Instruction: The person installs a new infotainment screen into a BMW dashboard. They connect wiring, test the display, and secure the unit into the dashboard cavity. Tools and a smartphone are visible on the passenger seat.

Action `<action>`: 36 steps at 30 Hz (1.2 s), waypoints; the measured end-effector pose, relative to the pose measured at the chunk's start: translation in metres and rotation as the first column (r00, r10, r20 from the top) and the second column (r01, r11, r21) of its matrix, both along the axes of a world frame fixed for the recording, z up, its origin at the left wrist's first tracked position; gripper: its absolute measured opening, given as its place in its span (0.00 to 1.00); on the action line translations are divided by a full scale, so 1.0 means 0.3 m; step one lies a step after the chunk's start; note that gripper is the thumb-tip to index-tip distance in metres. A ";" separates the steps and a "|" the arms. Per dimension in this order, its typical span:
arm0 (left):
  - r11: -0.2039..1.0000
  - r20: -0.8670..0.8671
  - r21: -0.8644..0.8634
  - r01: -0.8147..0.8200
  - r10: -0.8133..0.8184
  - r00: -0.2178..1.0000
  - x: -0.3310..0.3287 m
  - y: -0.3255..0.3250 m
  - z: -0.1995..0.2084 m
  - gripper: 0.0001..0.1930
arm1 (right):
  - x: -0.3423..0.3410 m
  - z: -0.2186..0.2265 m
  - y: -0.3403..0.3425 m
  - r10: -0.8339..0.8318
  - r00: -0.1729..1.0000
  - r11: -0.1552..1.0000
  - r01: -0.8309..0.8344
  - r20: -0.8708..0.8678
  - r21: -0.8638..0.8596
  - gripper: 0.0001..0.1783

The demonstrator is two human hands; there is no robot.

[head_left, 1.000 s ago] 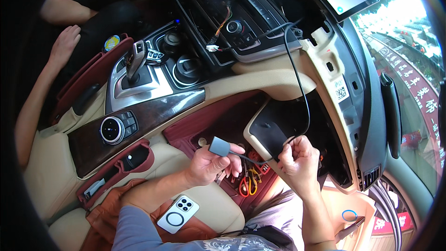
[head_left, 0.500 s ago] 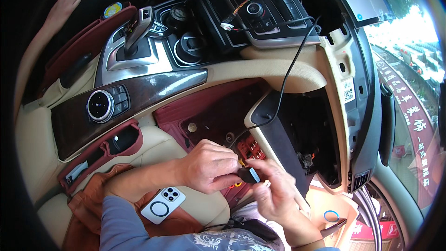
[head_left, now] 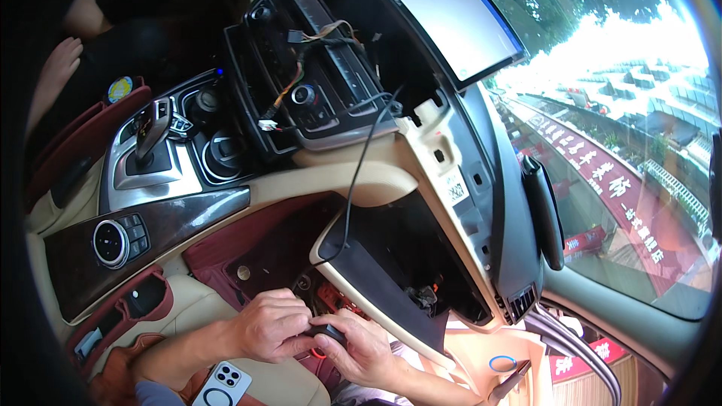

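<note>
Over the seat's front edge, my two hands meet around a small black piece (head_left: 329, 332), smooth and roughly finger-long; its exact kind is hard to make out. My right hand (head_left: 362, 347) grips it with the thumb pressed along its side. Curled fingers of my left hand (head_left: 272, 325) pinch at its left end, and what lies inside them is hidden. A thin black cable (head_left: 350, 203) hangs from the dashboard over the open glovebox lid (head_left: 376, 286) and runs down toward my hands. Behind them, a red case with small tools (head_left: 336, 298) shows in part.
A white phone (head_left: 223, 385) lies on the seat beside my left forearm. Loose wiring with a white plug (head_left: 268, 125) hangs over the removed dash panel (head_left: 331, 90). A screen (head_left: 451, 15) leans at the windshield. At far left rests another person's hand (head_left: 60, 68).
My view has swung up and right, so everything sits lower and further left. The black piece's pale blue end, visible before, is out of sight now, and my hands have drawn closer together.
</note>
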State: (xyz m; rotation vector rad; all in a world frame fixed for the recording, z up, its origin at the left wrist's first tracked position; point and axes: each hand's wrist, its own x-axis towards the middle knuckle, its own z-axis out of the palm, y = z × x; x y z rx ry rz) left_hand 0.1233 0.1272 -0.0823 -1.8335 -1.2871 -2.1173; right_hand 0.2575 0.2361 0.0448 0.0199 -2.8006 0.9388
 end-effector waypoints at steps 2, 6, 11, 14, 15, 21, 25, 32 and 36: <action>0.998 -0.029 -0.062 0.023 -0.025 0.999 0.003 -0.007 -0.023 0.17 | 0.008 -0.014 0.000 -0.019 1.000 1.000 0.019 0.011 -0.012 0.15; 0.998 -0.036 -0.056 0.001 -0.003 0.999 0.006 -0.003 -0.042 0.17 | 0.004 -0.026 0.007 -0.029 1.000 1.000 0.029 0.001 -0.004 0.11; 0.998 -0.019 -0.041 -0.051 0.050 0.999 -0.009 -0.018 -0.025 0.10 | 0.008 -0.025 0.022 -0.088 0.990 0.996 0.090 0.114 -0.010 0.13; 0.968 -0.014 0.025 -0.250 0.250 0.968 -0.011 -0.026 -0.021 0.10 | 0.031 -0.049 0.027 -0.135 0.986 0.991 0.135 -0.095 -0.004 0.08; 0.958 -0.030 0.010 -0.286 0.287 0.958 -0.013 -0.035 -0.023 0.10 | 0.040 -0.069 0.017 -0.267 0.964 0.928 0.251 -0.020 -0.275 0.08; 0.944 0.019 0.048 -0.327 0.326 0.945 -0.032 -0.033 -0.026 0.12 | 0.064 -0.075 0.057 -0.459 0.880 0.710 0.444 0.118 -0.546 0.09; 0.956 0.065 0.083 -0.282 0.277 0.959 -0.032 -0.019 -0.034 0.12 | 0.045 -0.062 0.057 -0.388 0.914 0.624 0.354 0.117 -0.696 0.11; 0.966 0.099 0.033 -0.257 0.252 0.963 -0.037 -0.014 -0.079 0.11 | 0.032 -0.053 0.051 -0.319 0.928 0.628 0.359 0.193 -0.691 0.22; 0.959 0.081 0.036 -0.282 0.278 0.957 -0.043 -0.011 -0.076 0.10 | 0.031 -0.053 0.049 -0.299 0.936 0.684 0.345 0.184 -0.643 0.25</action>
